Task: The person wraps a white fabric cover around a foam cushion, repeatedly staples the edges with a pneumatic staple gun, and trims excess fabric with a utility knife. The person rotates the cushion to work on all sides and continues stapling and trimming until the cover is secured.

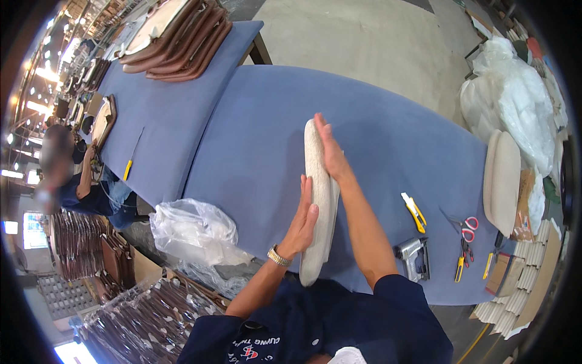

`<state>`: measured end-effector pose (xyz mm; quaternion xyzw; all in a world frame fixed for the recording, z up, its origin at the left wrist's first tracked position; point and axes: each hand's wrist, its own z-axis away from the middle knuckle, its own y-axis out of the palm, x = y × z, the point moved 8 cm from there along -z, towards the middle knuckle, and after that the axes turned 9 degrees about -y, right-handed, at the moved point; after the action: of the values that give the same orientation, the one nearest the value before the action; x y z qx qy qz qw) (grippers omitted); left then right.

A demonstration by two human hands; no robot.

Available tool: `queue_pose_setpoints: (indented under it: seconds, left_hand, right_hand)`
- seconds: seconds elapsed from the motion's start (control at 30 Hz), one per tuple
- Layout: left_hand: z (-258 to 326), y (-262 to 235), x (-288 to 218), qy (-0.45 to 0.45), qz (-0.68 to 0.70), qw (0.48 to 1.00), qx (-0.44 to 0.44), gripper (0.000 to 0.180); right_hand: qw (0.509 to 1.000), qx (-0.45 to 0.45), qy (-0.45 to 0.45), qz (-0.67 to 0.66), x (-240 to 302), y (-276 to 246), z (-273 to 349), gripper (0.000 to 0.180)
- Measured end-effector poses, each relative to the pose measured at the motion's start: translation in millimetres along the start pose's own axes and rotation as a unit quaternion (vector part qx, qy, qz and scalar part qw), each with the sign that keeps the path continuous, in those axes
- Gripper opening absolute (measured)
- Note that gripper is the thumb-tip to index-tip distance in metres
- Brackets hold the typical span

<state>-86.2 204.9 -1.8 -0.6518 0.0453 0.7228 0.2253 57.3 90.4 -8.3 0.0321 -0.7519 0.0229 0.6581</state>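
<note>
A cream, textured upholstered seat cushion [316, 200] stands on its edge near the front of the blue-covered table, long and narrow from above. My left hand [301, 219] presses flat against its left side, fingers pointing away from me. Farther along, my right hand [331, 151] lies along the right side near the far end, fingers stretched and close together. The cushion is held between both palms; its lower edge and right face are partly hidden.
At right lie a yellow utility knife [414, 212], a staple gun [413, 259], red-handled scissors [468, 229] and pliers [465, 252]. Pale cushions [502, 182] stand at the right edge. Clear plastic [193, 230] lies left. Brown padded panels [176, 45] are stacked behind; a co-worker [91, 188] works far left.
</note>
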Motion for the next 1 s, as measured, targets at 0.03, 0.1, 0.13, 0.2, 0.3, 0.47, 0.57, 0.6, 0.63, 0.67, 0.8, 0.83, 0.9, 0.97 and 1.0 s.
queue_pose_setpoints:
  seconds: [0.03, 0.1, 0.13, 0.2, 0.3, 0.47, 0.57, 0.6, 0.63, 0.67, 0.8, 0.83, 0.9, 0.97, 1.0]
  left_hand:
    - [-21.4, -1.4, -3.1, 0.014, -0.019, 1.0, -0.001, 0.069]
    - [-69.0, -13.2, -1.2, 0.016, 0.002, 1.0, -0.015, 0.07]
    - [-88.3, -21.3, 1.5, 0.009, 0.01, 1.0, -0.027, 0.07]
    - [-131.4, -33.5, -2.0, -0.008, -0.018, 0.999, -0.037, 0.07]
    - [-205.6, -33.8, -8.7, -0.004, -0.069, 0.997, 0.02, 0.076]
    - [-288.7, -49.8, 20.9, -0.145, 0.203, 0.965, 0.079, 0.083]
    - [-260.9, -56.7, 61.9, -0.13, 0.24, 0.962, -0.011, 0.081]
    - [-244.3, -47.6, 64.4, -0.14, 0.249, 0.958, -0.009, 0.081]
    - [-222.0, -39.5, 69.7, -0.155, 0.26, 0.953, -0.013, 0.08]
    - [-202.5, -30.7, 72.4, -0.171, 0.274, 0.946, -0.015, 0.079]
    - [-140.6, -28.4, 20.0, -0.132, 0.142, 0.98, -0.045, 0.078]
    - [-126.8, -25.0, 17.9, -0.092, 0.059, 0.993, -0.048, 0.078]
    - [-97.6, -16.5, -10.6, -0.016, -0.089, 0.996, -0.025, 0.078]
    - [-63.3, -3.4, -21.4, -0.005, -0.1, 0.995, -0.019, 0.075]
    - [-48.6, 0.7, -24.1, 0.004, -0.108, 0.994, -0.016, 0.074]
  right_hand:
    - [0.997, 0.011, -0.022, 0.075, -19.1, 0.5, -4.4, 0.081]
    - [0.997, 0.023, -0.02, 0.068, -28.9, 14.3, -2.7, 0.081]
    - [0.998, 0.023, -0.008, 0.054, -28.2, 22.2, 0.8, 0.08]
    - [1.0, 0.02, -0.007, 0.003, -32.3, 28.1, 6.1, 0.08]
    - [0.997, -0.024, -0.028, -0.061, -30.4, 16.3, 6.5, 0.08]
    - [0.999, -0.019, 0.016, -0.021, -40.4, 3.3, 5.5, 0.082]
    - [0.995, -0.04, 0.086, -0.044, -58.6, -4.0, 3.1, 0.08]
    - [0.996, -0.048, 0.059, -0.039, -57.0, -6.9, 0.1, 0.077]
    - [0.999, -0.032, 0.013, 0.005, -33.9, -2.7, -10.9, 0.075]
    - [0.998, -0.016, -0.031, 0.052, -21.0, -0.3, -17.9, 0.074]
    - [0.999, -0.039, 0.01, 0.022, -41.7, -1.1, -16.3, 0.069]
    - [0.999, -0.041, 0.018, 0.014, -46.2, -1.1, -14.7, 0.069]
    - [0.996, -0.063, 0.066, -0.018, -59.3, -5.8, -9.2, 0.068]
    - [0.981, -0.096, 0.152, -0.069, -92.0, -16.7, 8.2, 0.069]
    - [0.982, -0.096, 0.155, -0.057, -103.8, -21.0, 20.3, 0.073]
